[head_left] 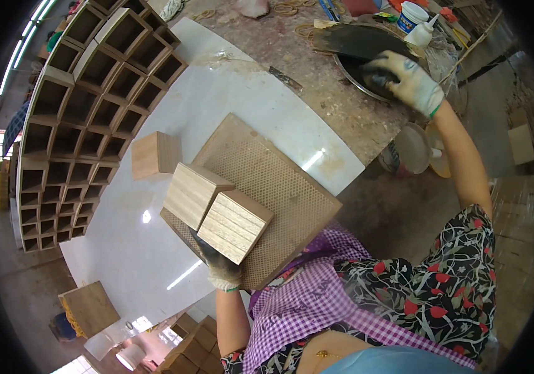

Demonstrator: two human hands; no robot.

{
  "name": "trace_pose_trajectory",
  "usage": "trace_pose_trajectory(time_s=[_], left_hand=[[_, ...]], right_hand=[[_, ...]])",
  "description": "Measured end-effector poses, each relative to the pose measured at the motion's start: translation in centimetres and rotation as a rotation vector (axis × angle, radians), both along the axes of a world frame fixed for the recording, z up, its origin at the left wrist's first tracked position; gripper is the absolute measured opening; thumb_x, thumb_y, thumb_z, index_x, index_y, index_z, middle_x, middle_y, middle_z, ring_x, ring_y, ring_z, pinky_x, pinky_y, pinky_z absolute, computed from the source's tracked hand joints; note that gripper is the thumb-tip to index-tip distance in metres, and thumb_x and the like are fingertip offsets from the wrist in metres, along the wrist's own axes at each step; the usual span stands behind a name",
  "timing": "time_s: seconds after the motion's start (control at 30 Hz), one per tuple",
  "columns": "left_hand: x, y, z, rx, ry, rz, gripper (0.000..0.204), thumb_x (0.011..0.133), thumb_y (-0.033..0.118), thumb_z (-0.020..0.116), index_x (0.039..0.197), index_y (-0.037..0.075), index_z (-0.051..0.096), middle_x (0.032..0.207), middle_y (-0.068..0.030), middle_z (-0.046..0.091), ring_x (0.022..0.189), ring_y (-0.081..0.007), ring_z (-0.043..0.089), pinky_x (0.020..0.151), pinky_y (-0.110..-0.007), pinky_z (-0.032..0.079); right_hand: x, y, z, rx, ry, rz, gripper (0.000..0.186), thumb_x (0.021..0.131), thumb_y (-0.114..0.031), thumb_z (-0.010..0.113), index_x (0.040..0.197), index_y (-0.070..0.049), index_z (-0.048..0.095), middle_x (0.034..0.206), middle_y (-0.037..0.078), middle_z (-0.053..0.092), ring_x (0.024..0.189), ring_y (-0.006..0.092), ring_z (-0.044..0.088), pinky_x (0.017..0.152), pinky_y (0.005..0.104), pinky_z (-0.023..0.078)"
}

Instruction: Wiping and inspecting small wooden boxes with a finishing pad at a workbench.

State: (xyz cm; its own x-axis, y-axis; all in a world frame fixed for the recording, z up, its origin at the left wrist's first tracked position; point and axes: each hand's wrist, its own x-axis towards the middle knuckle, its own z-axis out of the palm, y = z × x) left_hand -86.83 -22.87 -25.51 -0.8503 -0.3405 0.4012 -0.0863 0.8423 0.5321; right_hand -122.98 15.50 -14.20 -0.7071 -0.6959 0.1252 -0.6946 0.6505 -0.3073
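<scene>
My left hand (222,267), in a pale glove with dark fingers, grips the lower edge of a small wooden box (236,225) with a streaky light face. Part of that hand is hidden beneath the box. A second wooden box (193,194) touches it on the left. Both are over a brown mesh-patterned board (261,165). My right hand (406,81), in a matching glove, is at the far right over a round metal-rimmed bowl (367,93). Its dark fingers are curled; what they hold, if anything, cannot be made out. A dark flat board (360,42) lies across the bowl.
Another wooden box (156,154) sits on the white tabletop (130,215). Many open boxes form a tall stack (86,112) on the left. A worn bench (317,81) behind carries a white tub (412,17), a squeeze bottle (422,32) and a flat blade (284,78).
</scene>
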Motion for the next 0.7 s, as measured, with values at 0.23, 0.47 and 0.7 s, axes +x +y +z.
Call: trace_pose_trajectory(time_s=[0.23,0.47,0.7], left_hand=[[-0.2,0.2,1.0,1.493,0.238,0.069,0.059,0.101,0.025,0.05,0.15,0.001,0.026,0.144,-0.0149,0.044,0.129,-0.0265,0.048,0.106,-0.04,0.044],[-0.2,-0.3,0.8,1.114,0.086,0.054,0.056,0.103,0.028,0.045,0.151,0.005,0.025,0.147,-0.0149,0.041,0.132,-0.0256,0.046,0.108,-0.042,0.042],[2.3,-2.3,-4.4,0.499,-0.035,-0.031,0.059,0.105,0.027,0.036,0.155,0.009,0.012,0.158,-0.0155,0.023,0.144,-0.027,0.026,0.12,-0.044,0.021]], right_hand=[[-0.2,-0.5,-1.6,0.217,0.234,-0.077,0.04,0.077,-0.007,0.068,0.116,-0.014,0.065,0.112,0.01,0.06,0.111,0.0297,0.057,0.096,0.0398,0.047],[0.1,-0.2,-1.6,0.173,0.21,-0.091,0.038,0.077,-0.007,0.068,0.115,-0.014,0.066,0.115,0.009,0.06,0.112,0.0286,0.057,0.096,0.0388,0.047],[0.1,-0.3,-1.3,0.174,0.157,-0.095,0.038,0.077,-0.006,0.067,0.115,-0.014,0.066,0.113,0.01,0.061,0.11,0.0294,0.058,0.095,0.0388,0.048]])
